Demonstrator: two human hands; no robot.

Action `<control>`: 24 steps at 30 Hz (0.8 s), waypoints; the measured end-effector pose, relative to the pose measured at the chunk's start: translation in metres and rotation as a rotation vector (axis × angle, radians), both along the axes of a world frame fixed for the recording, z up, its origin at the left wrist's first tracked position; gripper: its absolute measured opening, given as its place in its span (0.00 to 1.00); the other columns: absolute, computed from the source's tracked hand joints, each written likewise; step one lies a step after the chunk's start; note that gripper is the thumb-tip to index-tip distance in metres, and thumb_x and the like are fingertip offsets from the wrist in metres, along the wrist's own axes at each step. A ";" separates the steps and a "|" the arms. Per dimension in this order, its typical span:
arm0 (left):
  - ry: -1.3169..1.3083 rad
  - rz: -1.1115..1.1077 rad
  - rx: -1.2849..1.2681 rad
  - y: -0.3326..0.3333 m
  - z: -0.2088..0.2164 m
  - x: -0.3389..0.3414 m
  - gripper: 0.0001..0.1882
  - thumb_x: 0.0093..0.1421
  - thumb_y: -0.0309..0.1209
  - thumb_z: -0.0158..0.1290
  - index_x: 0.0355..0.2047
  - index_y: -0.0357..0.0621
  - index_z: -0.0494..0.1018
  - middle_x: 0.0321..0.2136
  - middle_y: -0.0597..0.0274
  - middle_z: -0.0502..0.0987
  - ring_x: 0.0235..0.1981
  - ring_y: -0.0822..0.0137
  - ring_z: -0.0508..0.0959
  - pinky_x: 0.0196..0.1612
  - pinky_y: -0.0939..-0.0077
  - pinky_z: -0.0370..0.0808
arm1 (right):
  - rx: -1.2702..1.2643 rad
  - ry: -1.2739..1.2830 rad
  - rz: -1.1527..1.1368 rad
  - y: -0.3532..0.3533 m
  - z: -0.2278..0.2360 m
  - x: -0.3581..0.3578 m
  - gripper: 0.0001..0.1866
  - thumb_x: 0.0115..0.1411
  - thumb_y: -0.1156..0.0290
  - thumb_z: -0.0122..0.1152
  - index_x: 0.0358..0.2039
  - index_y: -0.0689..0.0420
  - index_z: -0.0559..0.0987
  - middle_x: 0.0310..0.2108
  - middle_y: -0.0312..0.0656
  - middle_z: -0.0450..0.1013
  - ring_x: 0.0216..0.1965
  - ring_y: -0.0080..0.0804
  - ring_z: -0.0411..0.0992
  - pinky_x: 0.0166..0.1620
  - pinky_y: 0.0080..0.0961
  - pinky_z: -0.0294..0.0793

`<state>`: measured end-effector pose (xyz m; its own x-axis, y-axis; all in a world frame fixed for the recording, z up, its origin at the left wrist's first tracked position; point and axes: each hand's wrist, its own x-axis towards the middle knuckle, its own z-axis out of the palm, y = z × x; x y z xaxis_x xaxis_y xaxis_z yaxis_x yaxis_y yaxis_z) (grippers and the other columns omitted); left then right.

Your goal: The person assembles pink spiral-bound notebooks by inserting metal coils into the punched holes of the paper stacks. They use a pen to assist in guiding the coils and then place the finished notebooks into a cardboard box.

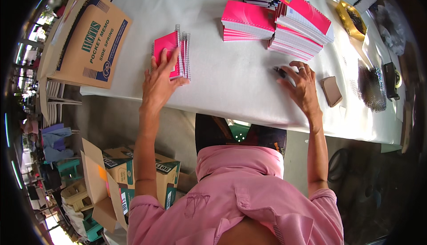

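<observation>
A small stack of pink spiral notebooks [167, 41] lies at the left middle of the table, with wire coils along both its sides. My left hand [161, 76] spans it from the near side: fingers across the top cover, thumb at the lower right edge. Towards the right, my right hand [302, 85] is low over the tabletop, a ring on one finger. Its thumb and forefinger curl around a small black tool [279, 71], blurred and partly covered by the fingers. Just beyond are tall piles of pink notebooks [249, 16].
A large cardboard box [95, 40] stands on the left of the white-covered table [213, 89]. Right of my right hand are a brown block [331, 91], a heap of loose wire coils [372, 87] and a gold tray [351, 20]. Open cartons [118, 169] sit below left.
</observation>
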<state>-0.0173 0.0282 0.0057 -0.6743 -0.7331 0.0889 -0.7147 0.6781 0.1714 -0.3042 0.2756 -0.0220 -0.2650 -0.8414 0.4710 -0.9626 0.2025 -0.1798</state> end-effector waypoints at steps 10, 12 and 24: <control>0.480 -0.314 0.000 0.026 0.006 -0.100 0.34 0.60 0.40 0.58 0.64 0.46 0.61 0.65 0.52 0.61 0.68 0.43 0.54 0.65 0.47 0.56 | -0.199 0.316 0.030 -0.148 0.016 -0.006 0.15 0.47 0.80 0.61 0.38 0.62 0.78 0.44 0.47 0.71 0.46 0.41 0.69 0.47 0.35 0.70; 0.560 -0.301 0.093 0.032 -0.009 -0.096 0.32 0.61 0.37 0.57 0.64 0.46 0.61 0.65 0.53 0.61 0.68 0.42 0.54 0.65 0.47 0.55 | -0.117 0.325 0.061 -0.148 0.017 0.000 0.15 0.45 0.81 0.61 0.37 0.62 0.79 0.45 0.48 0.72 0.47 0.42 0.70 0.47 0.35 0.70; 0.899 -0.347 0.104 0.119 -0.001 -0.123 0.39 0.58 0.25 0.56 0.67 0.34 0.49 0.63 0.38 0.59 0.64 0.42 0.62 0.60 0.56 0.68 | -0.366 -0.993 0.209 -0.074 0.085 0.051 0.14 0.53 0.69 0.68 0.33 0.68 0.79 0.31 0.48 0.76 0.29 0.38 0.76 0.36 0.33 0.76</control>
<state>-0.1399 0.1475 0.0048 -0.5660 -0.5397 0.6231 -0.0506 0.7772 0.6272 -0.2527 0.2015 0.0635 -0.5346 -0.7659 0.3572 -0.3622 -0.1742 -0.9157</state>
